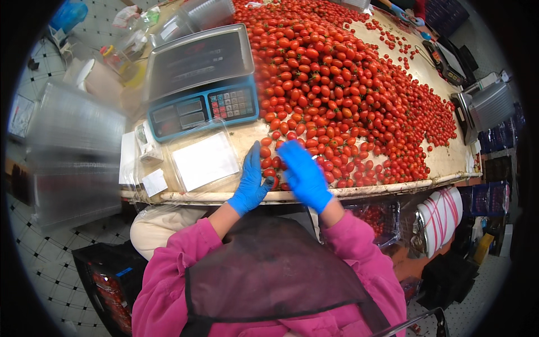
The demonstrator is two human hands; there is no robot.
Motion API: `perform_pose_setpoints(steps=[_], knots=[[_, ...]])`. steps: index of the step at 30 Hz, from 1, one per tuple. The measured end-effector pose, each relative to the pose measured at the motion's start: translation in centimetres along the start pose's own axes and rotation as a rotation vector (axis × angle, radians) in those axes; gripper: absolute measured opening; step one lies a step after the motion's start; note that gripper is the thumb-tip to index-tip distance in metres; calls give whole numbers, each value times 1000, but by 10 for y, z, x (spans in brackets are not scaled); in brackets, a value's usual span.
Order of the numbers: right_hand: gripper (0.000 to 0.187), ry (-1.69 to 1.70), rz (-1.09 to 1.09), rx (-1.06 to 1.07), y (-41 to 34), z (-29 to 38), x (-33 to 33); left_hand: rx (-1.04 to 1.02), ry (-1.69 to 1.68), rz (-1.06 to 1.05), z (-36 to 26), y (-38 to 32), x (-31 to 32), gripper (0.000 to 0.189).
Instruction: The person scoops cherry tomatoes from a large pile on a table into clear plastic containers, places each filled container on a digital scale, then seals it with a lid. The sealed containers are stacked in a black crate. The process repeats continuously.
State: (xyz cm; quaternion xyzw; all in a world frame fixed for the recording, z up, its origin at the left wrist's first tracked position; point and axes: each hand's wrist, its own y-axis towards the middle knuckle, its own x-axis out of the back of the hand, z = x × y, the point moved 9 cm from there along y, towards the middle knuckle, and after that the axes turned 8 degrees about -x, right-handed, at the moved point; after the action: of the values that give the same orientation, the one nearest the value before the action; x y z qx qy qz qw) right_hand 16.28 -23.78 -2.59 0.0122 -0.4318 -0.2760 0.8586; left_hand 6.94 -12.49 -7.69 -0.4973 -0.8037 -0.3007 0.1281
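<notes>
My left hand, in a blue glove, stands on edge at the table's front, its thumb apart from the fingers. A few cherry tomatoes lie against or close by its palm. My right hand, also gloved in blue and blurred, stretches flat above more of the tomatoes; what is under its palm is hidden. Beyond both hands a large heap of red cherry tomatoes covers the middle of the table. Left of my left hand lies a clear plastic tray lid with a white sheet.
A blue weighing scale stands left of the heap. Tall stacks of clear plastic containers rise at the left. A raised rim edges the table. At the far right are another person's gloved hands and a second scale.
</notes>
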Motion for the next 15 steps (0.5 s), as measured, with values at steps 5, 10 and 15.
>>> perform_pose_setpoints(steps=[5,10,15], knots=[[70,-91,198,24,7,41,-56,60,-81,-35,5,-4,-1,105],[60,-308,107,-21,24,7,-29,-9,-9,-43,4,-5,1,92],[54,101,-241,-218,-3,-57,58,-9,31,-7,5,-7,-2,87]])
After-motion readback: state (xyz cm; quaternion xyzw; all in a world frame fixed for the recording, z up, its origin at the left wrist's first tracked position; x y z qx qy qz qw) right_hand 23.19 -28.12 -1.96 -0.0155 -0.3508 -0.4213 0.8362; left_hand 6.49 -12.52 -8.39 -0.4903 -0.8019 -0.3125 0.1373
